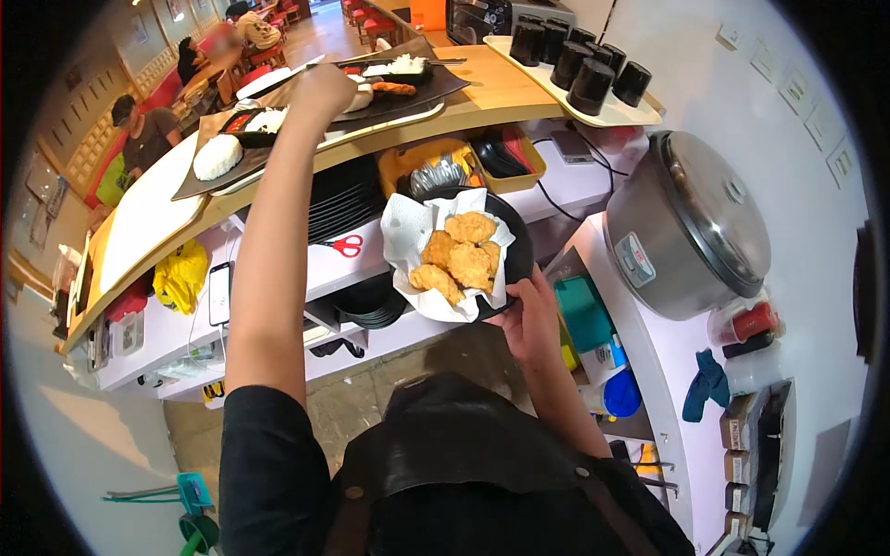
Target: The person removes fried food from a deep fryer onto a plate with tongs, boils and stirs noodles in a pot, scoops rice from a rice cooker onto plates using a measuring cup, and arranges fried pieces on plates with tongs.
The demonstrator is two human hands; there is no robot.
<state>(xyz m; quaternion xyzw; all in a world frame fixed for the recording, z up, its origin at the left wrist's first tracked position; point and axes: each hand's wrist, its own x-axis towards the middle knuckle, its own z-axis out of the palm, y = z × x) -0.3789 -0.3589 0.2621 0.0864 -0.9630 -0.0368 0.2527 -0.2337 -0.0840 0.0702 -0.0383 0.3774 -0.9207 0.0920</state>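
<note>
In my right hand [527,320] is the rim of a black bowl [521,243], lined with white paper [405,227] that holds several fried golden pieces [470,264]. My left hand [324,90] reaches over the counter to a dark tray [248,167] with food on it; its fingers are hidden behind the hand, so what they touch cannot be made out. Near that hand lie a mound of white rice [218,157], a black dish with rice and red food [252,122], and another black dish with rice [406,67].
Black cups [591,85] stand on a cream tray [640,113] at the counter's right end. A large rice cooker [686,222] is on the right. Red scissors [348,246], a phone [220,292] and black plates [348,199] are under the counter. Seated people [148,130] are beyond it.
</note>
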